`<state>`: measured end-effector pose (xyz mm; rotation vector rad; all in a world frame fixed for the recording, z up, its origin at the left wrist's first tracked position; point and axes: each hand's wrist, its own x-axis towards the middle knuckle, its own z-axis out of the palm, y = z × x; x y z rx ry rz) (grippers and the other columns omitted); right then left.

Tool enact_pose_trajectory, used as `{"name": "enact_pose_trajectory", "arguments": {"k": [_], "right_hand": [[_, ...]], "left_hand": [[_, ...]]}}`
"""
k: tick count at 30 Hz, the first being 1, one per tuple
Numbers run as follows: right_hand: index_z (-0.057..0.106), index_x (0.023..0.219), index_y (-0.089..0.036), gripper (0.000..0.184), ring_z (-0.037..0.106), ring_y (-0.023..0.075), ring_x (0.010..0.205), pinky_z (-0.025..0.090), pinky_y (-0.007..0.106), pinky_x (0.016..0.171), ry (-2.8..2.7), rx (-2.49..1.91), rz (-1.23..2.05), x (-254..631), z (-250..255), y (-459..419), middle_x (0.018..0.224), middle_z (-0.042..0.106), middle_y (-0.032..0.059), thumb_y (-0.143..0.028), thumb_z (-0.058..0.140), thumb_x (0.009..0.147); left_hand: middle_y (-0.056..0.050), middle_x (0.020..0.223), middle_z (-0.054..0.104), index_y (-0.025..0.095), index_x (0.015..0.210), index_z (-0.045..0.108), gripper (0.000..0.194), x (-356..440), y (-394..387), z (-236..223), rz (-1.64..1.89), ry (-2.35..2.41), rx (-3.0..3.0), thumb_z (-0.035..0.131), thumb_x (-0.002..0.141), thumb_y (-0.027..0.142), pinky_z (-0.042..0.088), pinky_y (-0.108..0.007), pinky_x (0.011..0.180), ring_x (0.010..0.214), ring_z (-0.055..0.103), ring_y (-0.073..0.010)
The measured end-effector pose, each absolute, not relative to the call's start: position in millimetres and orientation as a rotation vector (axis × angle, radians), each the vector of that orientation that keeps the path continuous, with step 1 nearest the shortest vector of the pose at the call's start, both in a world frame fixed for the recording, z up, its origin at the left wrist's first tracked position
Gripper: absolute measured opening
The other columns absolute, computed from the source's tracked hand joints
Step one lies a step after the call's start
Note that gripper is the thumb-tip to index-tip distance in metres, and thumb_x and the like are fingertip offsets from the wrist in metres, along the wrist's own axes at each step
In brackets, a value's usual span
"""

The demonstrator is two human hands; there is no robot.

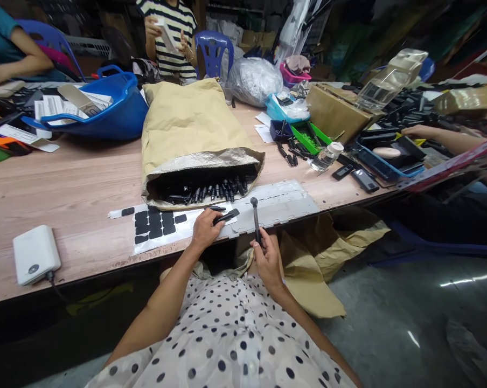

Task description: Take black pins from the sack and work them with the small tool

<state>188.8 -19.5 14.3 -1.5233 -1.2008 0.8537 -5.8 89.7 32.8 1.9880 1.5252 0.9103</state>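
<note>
My left hand [205, 230] is closed around a slim black pen-like piece [224, 218] at the table's front edge. A second black piece [216, 208] lies just beyond its fingers. In my right hand [266, 258] is a tool with a black handle, grey shaft and small round head [255, 202], pointing away from me. Under the tool's head lies a grey-white board [284, 202]. Left of my left hand, a white sheet [146, 247] bears rows of black rounded stickers [154, 221]. Beyond both hands, a brown paper sack [190, 118] opens toward me, with several black pen-like pieces [211, 192] inside.
A white power bank [35, 253] with a cable lies at left. A blue basin [118, 108] of boxes stands behind it. To the right are a green tray [308, 137], a clear bottle [327, 156] and a cardboard box [336, 113]. Other people sit or stand around the table.
</note>
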Motion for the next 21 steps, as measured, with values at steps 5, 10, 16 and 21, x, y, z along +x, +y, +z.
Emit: {"name": "enact_pose_trajectory", "arguments": {"k": [5,10,16,21], "right_hand": [[0.047,0.150,-0.018,0.062,0.067,0.0226,0.105,0.059,0.037,0.088,-1.186,-1.559,0.796,193.3,3.3,-13.8,0.115,0.071,0.0094,-0.038,0.052,0.092],[0.054,0.145,-0.019,0.059,0.064,0.0242,0.119,0.055,0.040,0.100,-1.142,-1.562,0.835,189.7,0.2,-11.6,0.134,0.066,0.0113,-0.040,0.055,0.091],[0.056,0.143,-0.017,0.058,0.057,0.0252,0.132,0.046,0.044,0.114,-1.111,-1.571,0.858,188.3,3.7,-9.6,0.143,0.061,0.0112,-0.041,0.055,0.090],[0.056,0.143,-0.018,0.057,0.054,0.0251,0.137,0.043,0.044,0.117,-1.133,-1.567,0.844,186.8,2.9,-9.0,0.145,0.060,0.0102,-0.040,0.053,0.091]], "left_hand": [[-0.003,0.089,0.066,0.023,0.095,0.074,0.016,-7.5,88.8,33.0,0.894,1.512,2.014,0.064,0.083,0.024,0.052,-0.034,0.077,0.078,0.061,-0.0194],[-0.003,0.089,0.066,0.024,0.096,0.074,0.015,-8.7,89.3,33.8,0.880,1.506,2.039,0.062,0.085,0.025,0.051,-0.035,0.079,0.084,0.062,-0.0212],[-0.004,0.087,0.064,0.024,0.098,0.072,0.017,-9.2,80.3,42.0,0.843,1.409,2.149,0.059,0.089,0.028,0.050,-0.036,0.078,0.084,0.061,-0.0219],[-0.009,0.106,0.066,0.023,0.099,0.073,0.018,-8.6,42.9,37.4,0.810,1.236,2.390,0.057,0.090,0.027,0.050,-0.042,0.088,0.099,0.060,-0.0263]]}}
